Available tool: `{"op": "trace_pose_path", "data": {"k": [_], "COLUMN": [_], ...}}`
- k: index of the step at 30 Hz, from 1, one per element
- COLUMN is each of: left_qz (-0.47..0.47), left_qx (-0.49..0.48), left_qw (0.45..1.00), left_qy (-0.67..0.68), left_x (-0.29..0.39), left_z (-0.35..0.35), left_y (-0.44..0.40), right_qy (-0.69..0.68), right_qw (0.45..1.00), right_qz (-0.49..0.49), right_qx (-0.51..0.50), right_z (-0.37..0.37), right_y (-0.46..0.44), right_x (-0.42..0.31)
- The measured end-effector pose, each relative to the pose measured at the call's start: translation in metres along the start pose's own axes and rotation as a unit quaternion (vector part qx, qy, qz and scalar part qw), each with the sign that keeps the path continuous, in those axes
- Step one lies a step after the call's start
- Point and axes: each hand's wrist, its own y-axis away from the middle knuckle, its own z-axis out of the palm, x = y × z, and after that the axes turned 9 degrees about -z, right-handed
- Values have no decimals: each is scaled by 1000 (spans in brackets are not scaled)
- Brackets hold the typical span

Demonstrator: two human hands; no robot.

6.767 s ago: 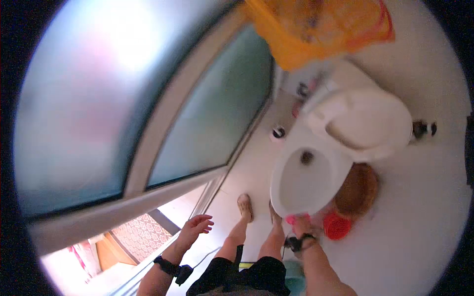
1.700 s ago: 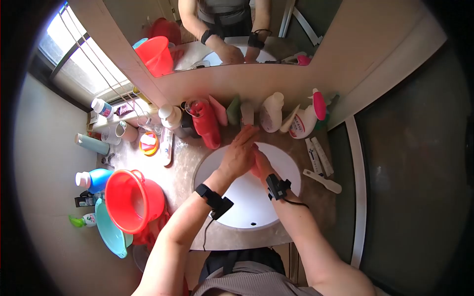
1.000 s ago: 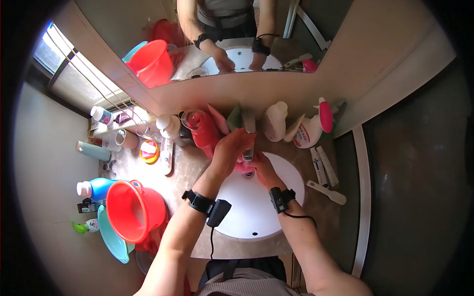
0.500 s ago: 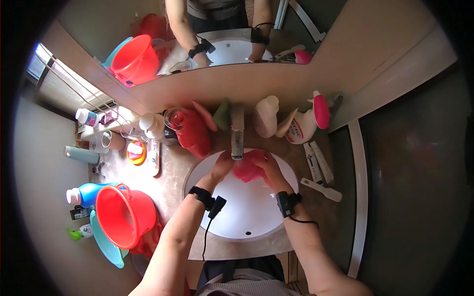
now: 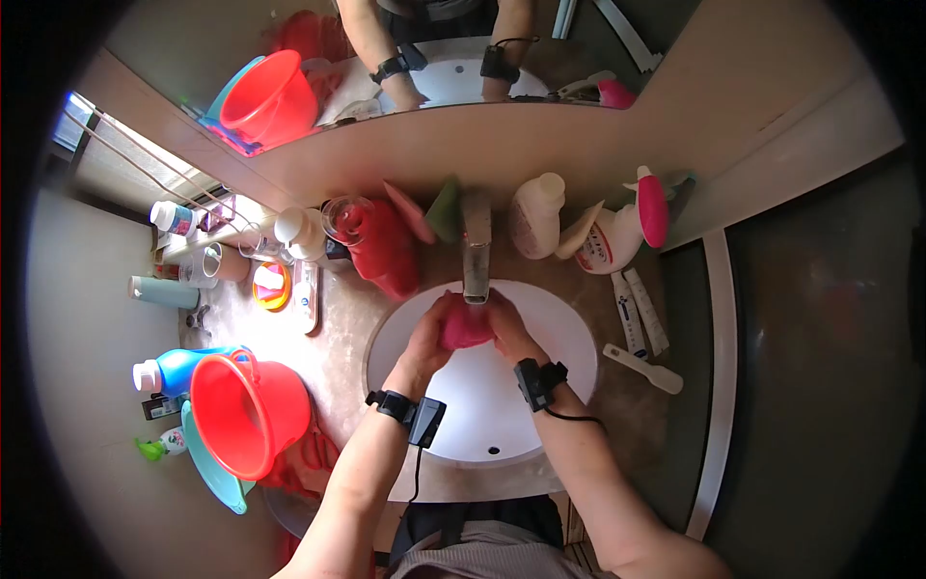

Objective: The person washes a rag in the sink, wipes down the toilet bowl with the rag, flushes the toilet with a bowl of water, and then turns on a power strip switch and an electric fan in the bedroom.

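A pink cloth (image 5: pixel 466 326) is bunched under the spout of the faucet (image 5: pixel 476 259), over the back of the white sink (image 5: pixel 482 405). My left hand (image 5: pixel 432 331) grips the cloth's left side, fingers curled round it. On the other side my right hand (image 5: pixel 507 324) holds the cloth too. Both hands are close together, just below the spout, and their fingertips are partly hidden. Black straps with small devices are on both wrists.
A red bucket (image 5: pixel 289 410) and a teal basin (image 5: pixel 204 454) stand at the left. Behind the sink are a red bottle (image 5: pixel 384 253), a white bottle (image 5: pixel 536 217) and a pink-topped spray bottle (image 5: pixel 652 207). Tubes (image 5: pixel 629 317) and a white brush (image 5: pixel 644 370) lie at the right.
The toilet of the oldest frame is out of view. My left hand has moved from the faucet down to the pink cloth, and both hands have drawn together around it.
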Motion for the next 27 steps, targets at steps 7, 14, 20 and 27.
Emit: {"op": "trace_pose_path", "data": {"k": [7,14,20,27], "left_qz": [34,2,101,-1], "left_qx": [90,-11,232,47], "left_qw": [995,998,889,897], "left_qy": [-32,-65,-382,-439], "left_x": [-29,-35,-33,11], "left_z": [-13,1,11,64], "left_y": [3,-16,-27,5], "right_qy": [428,554,589,358], "right_qw": [815,794,785,930], "right_qz": [-387,-246,-175,-88], "right_qx": [-53,39,78,-3], "right_z": [48,7,-62,-86], "right_y": [46,30,11,-6], "right_x": [7,5,39,56]}}
